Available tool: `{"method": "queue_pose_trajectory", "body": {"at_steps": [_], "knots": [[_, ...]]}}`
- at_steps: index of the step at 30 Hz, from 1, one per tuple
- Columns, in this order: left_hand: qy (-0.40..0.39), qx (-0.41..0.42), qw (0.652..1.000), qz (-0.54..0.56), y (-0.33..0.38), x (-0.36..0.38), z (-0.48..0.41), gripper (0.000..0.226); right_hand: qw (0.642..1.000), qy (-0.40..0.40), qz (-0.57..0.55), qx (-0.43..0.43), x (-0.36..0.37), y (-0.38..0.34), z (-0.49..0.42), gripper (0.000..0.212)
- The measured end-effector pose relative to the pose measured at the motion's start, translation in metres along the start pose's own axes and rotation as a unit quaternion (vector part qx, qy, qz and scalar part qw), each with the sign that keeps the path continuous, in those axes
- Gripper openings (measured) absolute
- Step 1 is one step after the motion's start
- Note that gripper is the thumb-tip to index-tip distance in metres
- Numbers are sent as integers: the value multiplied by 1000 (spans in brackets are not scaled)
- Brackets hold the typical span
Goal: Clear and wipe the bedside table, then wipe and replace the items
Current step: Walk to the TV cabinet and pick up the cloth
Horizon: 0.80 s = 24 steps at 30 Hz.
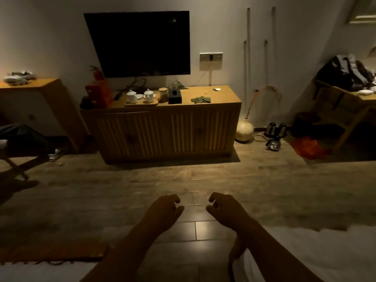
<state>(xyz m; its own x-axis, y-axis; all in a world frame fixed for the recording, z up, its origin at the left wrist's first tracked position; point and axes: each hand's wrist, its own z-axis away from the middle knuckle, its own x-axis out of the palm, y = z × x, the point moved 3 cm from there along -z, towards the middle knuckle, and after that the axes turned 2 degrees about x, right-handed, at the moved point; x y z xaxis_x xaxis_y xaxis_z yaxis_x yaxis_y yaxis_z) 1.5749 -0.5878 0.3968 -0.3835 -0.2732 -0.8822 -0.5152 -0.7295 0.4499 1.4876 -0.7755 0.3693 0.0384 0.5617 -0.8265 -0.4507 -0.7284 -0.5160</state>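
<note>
Head view shows the left hand (165, 208) and right hand (223, 208) side by side, low over the wooden floor (122, 180), fingers loosely curled and holding nothing. Ahead, a cabinet (166, 131) under a dark television (140, 43) carries a tea set (140, 96) on its worktop. Which piece is the bedside table cannot be told.

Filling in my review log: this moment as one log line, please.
left hand: empty, loosely curled | right hand: empty, loosely curled | both above wooden floor | facing: TV cabinet, tea set on top
</note>
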Motion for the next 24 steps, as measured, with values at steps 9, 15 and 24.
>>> {"method": "queue_pose_trajectory", "body": {"at_steps": [9, 15, 24], "knots": [[20, -29, 999, 33, -81, -42, -234, 33, 999, -3, 37, -28, -16, -46, -264, 32], [20, -36, 998, 44, -128, -94, -394, 33, 999, -10, 37, -17, -40, -86, -426, 32], [34, -35, 998, 48, -189, -140, -566, 21, 997, -31, 21, -67, -57, -128, -616, 24]]}}
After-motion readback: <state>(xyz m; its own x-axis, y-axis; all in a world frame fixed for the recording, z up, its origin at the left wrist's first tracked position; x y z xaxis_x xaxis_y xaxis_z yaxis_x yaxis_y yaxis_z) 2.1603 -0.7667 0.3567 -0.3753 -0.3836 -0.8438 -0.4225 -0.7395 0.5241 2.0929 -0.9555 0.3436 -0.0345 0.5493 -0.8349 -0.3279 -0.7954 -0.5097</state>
